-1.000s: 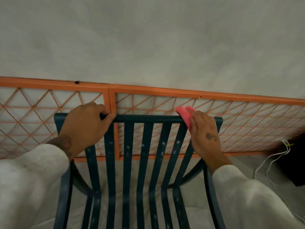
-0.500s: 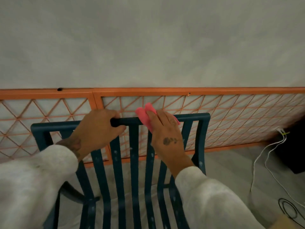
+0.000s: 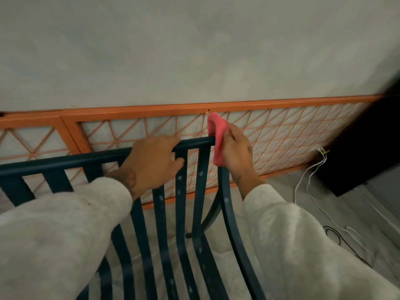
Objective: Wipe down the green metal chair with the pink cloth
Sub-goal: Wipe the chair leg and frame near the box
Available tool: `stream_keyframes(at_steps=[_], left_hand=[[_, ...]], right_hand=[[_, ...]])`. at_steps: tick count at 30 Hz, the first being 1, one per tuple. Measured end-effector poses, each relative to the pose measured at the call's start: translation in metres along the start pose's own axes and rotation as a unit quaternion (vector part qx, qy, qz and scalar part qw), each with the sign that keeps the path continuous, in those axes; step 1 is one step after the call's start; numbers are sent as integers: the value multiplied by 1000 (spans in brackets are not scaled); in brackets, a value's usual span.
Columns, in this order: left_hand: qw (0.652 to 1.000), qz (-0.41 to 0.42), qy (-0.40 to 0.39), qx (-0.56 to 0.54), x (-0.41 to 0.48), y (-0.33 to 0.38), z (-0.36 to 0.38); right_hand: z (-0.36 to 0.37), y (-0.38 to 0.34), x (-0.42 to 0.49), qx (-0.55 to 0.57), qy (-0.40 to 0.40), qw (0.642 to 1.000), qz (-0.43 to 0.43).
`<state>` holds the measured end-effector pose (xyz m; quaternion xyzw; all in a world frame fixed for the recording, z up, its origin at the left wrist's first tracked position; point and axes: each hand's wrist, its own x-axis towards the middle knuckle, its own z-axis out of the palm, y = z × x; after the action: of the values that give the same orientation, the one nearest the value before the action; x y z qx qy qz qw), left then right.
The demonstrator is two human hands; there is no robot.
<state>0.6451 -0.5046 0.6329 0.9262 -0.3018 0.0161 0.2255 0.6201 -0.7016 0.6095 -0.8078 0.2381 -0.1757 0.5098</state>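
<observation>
Right grip (image 3: 236, 152) is closed on the pink cloth (image 3: 217, 137), pressed at the green metal chair (image 3: 201, 191) top right corner; left grip (image 3: 153, 163) is clasped around the top rail.

Plain grey wall (image 3: 194, 50); orange lattice panel (image 3: 281, 135) along its base; white cables (image 3: 307, 176) on pale floor (image 3: 368, 213).

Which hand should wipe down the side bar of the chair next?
The right hand: it already holds the pink cloth on the chair's top right corner. The left hand grips the top rail, steadying it.
</observation>
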Motion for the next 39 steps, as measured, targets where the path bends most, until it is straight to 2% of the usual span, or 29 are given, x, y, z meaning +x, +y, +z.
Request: stream_keyframes(at_steps=[5,8,12,15,17,22,26,29,32,35,37,39], left_hand=[[998,40,-13,40,28,41,31],[998,39,-16,38,41,55,36],[999,32,-19,-1,47,51,37],[999,40,-8,-15,46,50,39],[999,43,1,-18,45,49,41],[999,51,-1,2,42,45,49],[999,45,-3,3,41,44,48],[999,47,-7,0,42,42,47],[999,39,-13,19,39,47,47],[991,108,33,66,5,62,67],[990,138,-13,1,-31,75,95],[990,42,-102,-90,-61,81,123]], right_hand=[[-10,17,-4,55,-9,998,5],[-12,49,-18,32,-21,999,23],[-10,113,-67,37,-55,989,134],[-11,123,-83,76,-49,980,175],[-12,115,-73,81,-37,982,168],[-14,90,-32,62,-38,995,65],[-6,92,-38,57,-23,997,50],[-10,108,-64,44,-41,992,111],[-19,134,-112,-17,-58,982,180],[-29,153,-155,-66,-55,973,216],[-35,152,-155,-85,-50,972,215],[-35,142,-134,-110,-47,974,195]])
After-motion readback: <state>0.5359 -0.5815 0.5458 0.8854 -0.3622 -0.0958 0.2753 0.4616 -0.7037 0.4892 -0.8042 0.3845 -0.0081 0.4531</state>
